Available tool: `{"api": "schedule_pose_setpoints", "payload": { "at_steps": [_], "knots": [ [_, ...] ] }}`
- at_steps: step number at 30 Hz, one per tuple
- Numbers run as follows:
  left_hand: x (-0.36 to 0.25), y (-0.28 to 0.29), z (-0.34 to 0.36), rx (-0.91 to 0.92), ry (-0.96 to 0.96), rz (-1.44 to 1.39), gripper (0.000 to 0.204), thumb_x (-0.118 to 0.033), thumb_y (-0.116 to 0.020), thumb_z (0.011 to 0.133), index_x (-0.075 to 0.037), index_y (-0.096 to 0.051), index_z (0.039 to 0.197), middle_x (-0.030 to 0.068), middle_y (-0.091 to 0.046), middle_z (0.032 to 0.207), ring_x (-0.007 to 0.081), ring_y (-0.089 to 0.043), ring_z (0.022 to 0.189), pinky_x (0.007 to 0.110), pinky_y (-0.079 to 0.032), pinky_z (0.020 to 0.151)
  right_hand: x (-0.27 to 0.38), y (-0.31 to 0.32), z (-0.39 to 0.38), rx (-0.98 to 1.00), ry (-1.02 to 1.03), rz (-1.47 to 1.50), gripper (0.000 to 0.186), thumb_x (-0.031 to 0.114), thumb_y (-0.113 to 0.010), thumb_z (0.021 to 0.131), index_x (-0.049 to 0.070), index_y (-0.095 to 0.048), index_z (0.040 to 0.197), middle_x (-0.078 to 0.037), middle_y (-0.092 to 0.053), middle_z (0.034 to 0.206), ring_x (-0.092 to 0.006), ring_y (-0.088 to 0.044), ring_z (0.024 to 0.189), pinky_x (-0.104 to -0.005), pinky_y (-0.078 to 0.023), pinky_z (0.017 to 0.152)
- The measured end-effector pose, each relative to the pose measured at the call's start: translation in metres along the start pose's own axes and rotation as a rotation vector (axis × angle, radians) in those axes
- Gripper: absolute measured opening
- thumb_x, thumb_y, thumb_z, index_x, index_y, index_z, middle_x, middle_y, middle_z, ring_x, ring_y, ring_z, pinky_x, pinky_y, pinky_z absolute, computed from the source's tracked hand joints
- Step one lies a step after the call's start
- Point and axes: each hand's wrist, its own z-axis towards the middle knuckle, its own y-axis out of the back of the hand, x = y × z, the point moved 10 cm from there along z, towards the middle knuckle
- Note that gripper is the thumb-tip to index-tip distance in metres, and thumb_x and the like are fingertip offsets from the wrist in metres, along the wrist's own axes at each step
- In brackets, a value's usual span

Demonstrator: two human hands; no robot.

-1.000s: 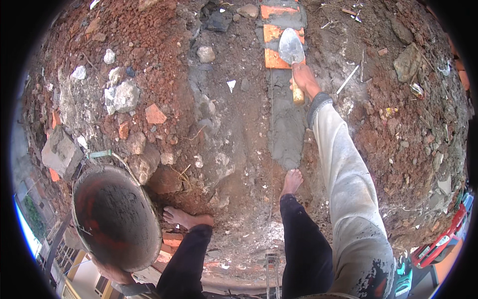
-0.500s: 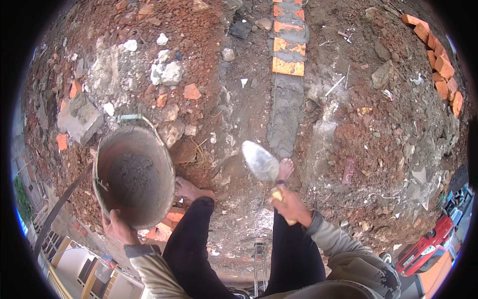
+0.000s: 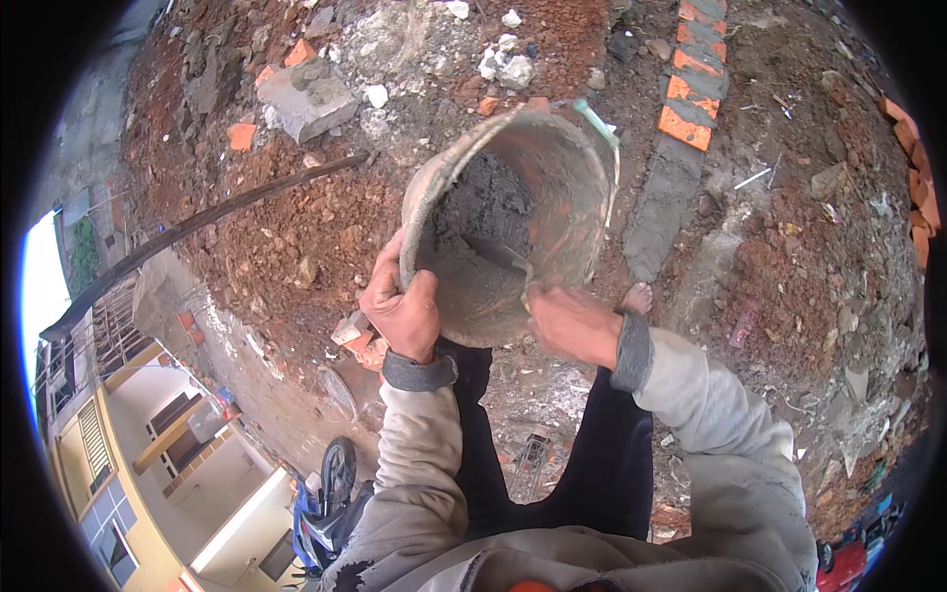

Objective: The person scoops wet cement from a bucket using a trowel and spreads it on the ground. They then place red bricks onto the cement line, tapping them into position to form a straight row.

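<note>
A mortar-stained bucket (image 3: 572, 183) is tilted in front of me, its mouth facing up toward me. My left hand (image 3: 402, 311) is closed on the bucket's near left rim, thumb over the edge. Grey mortar (image 3: 481, 197) coats and partly fills the inside. In my right hand (image 3: 577, 324), at the near right rim, is a trowel (image 3: 501, 253); its blade dips into the mortar, while my fingers mostly hide the handle. To the right, a strip of wet mortar (image 3: 665, 202) runs along the ground up to a row of orange bricks (image 3: 685, 126).
A dark pole (image 3: 212, 212) slants across the left side. A concrete chunk (image 3: 311, 99) lies among rubble and red soil. Stacked bricks (image 3: 917, 178) stand at the far right. My bare foot (image 3: 638, 298) is beside the mortar strip. A motorbike (image 3: 330, 508) is parked behind at lower left.
The bucket has come from my left to in front of me, held by my left hand. The trowel has moved from above the ground into the bucket. My view has turned leftward.
</note>
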Motion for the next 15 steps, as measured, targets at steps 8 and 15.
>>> {"api": "schedule_pose_setpoints", "payload": {
  "at_steps": [8, 15],
  "knots": [
    [-0.044, -0.089, -0.018, 0.313, -0.168, 0.019, 0.014, 0.007, -0.058, 0.065, 0.005, -0.045, 0.061, 0.0209, -0.069, 0.112, 0.0218, -0.066, 0.102, 0.031, -0.049, 0.088, -0.023, 0.024, -0.073, -0.151, -0.094, 0.122, 0.036, 0.021, -0.059, 0.089, -0.007, -0.054, 0.11, -0.031, -0.066, 0.081, -0.0464, -0.067, 0.078, -0.051, -0.053, 0.07],
    [-0.096, -0.136, -0.049, 0.497, -0.218, 0.007, 0.015, 0.007, -0.058, 0.065, 0.005, -0.044, 0.061, 0.0203, -0.069, 0.113, 0.0211, -0.064, 0.104, 0.031, -0.047, 0.09, -0.031, 0.068, -0.148, -0.339, -0.339, 0.141, 0.031, 0.017, -0.057, 0.087, -0.008, -0.053, 0.106, -0.032, -0.064, 0.077, -0.046, -0.066, 0.075, -0.0522, -0.053, 0.072]
  ]
}}
